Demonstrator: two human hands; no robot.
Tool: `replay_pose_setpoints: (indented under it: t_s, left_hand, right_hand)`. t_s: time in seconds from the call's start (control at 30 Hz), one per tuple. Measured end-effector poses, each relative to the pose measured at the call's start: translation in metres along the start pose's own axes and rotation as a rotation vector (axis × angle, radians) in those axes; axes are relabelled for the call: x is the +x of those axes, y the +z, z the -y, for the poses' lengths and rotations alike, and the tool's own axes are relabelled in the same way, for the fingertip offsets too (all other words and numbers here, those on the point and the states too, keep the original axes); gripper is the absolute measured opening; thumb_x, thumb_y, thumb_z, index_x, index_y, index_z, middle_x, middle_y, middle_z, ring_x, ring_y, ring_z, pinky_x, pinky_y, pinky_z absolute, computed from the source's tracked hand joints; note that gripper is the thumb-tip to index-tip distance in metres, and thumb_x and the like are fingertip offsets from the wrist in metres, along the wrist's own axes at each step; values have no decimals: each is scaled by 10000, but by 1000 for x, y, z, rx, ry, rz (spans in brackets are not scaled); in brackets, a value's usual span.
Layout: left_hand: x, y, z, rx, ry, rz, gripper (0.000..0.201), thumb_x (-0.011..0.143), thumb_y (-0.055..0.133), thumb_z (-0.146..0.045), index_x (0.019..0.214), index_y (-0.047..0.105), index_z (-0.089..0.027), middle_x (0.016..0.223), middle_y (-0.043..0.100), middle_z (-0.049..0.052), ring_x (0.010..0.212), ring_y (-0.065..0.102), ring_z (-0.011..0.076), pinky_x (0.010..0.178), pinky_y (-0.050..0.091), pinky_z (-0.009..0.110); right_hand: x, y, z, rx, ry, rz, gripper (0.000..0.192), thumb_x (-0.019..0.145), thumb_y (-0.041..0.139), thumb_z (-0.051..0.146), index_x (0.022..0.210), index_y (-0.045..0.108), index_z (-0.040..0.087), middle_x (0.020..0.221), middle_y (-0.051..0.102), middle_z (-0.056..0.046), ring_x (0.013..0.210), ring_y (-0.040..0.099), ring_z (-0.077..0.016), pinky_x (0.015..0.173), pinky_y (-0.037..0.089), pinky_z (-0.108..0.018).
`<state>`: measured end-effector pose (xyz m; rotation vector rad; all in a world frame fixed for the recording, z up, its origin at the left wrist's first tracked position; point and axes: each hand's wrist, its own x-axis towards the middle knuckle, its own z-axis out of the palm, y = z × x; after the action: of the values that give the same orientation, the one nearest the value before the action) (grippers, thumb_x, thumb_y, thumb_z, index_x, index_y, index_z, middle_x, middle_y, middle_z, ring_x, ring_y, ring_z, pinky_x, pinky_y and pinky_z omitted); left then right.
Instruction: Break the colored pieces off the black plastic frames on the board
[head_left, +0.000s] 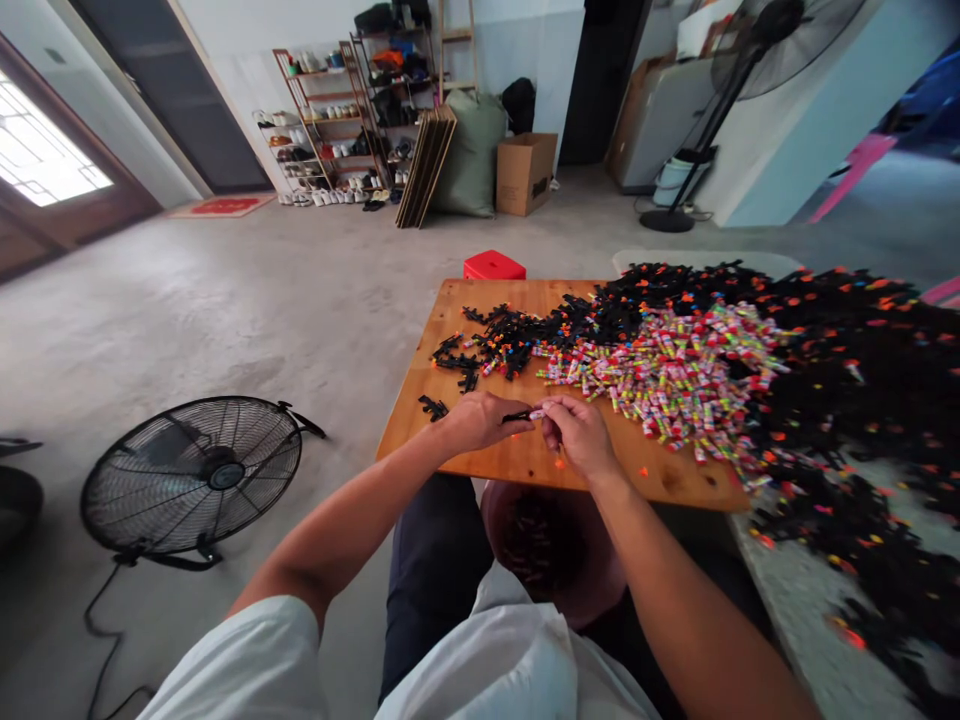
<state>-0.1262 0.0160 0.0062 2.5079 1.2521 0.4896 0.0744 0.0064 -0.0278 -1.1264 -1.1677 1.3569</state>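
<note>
My left hand (480,420) is closed around a small black toy gun (516,416), its end pointing right. Pinched in the fingers of my right hand (577,432) is a small tube with a pale printed label (537,413). The tube and the gun meet end to end between my hands, low over the wooden table (480,462); whether they are joined I cannot tell. Past my right hand lies a heap of small multicoloured tubes (682,370). Black toy guns with orange tips (862,350) are piled behind and to the right of it.
A pinkish tub (506,520) with small pieces inside stands between my legs, under the table edge. A floor fan (223,474) is at left, its cord on the floor. Beyond the table stand a red stool (493,265), a cardboard box (525,175) and shoe racks (330,120).
</note>
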Motion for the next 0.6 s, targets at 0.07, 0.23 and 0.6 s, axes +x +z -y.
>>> replay_pose_setpoints:
  t_s: [0.07, 0.23, 0.6]
  left_hand:
    - [-2, 3, -2, -10, 6, 32, 339, 992, 609, -513, 1165, 785, -281, 819, 784, 42, 664, 691, 165, 611, 392, 222]
    - [-15, -1, 28, -175, 57, 140, 340, 999, 575, -494, 1177, 777, -286, 1022, 799, 56, 867, 739, 214, 750, 493, 258]
    - [-64, -1, 155, -13, -61, 172, 272, 904, 624, -263, 1153, 726, -220, 1219, 664, 98, 1176, 598, 239, 1099, 418, 371]
  right_hand:
    - [-1, 1, -2, 29, 54, -20, 300, 823, 671, 468, 849, 702, 171, 526, 539, 54, 368, 415, -95, 335, 291, -220]
    - [-22, -20, -10, -325, 136, 137, 275, 878, 595, 430, 768, 664, 187, 493, 482, 64, 420, 442, -101, 417, 332, -214]
    - [2, 1, -6, -1074, -35, 501, 263, 980, 511, 288, 853, 723, 198, 825, 755, -60, 772, 680, -185, 678, 429, -249]
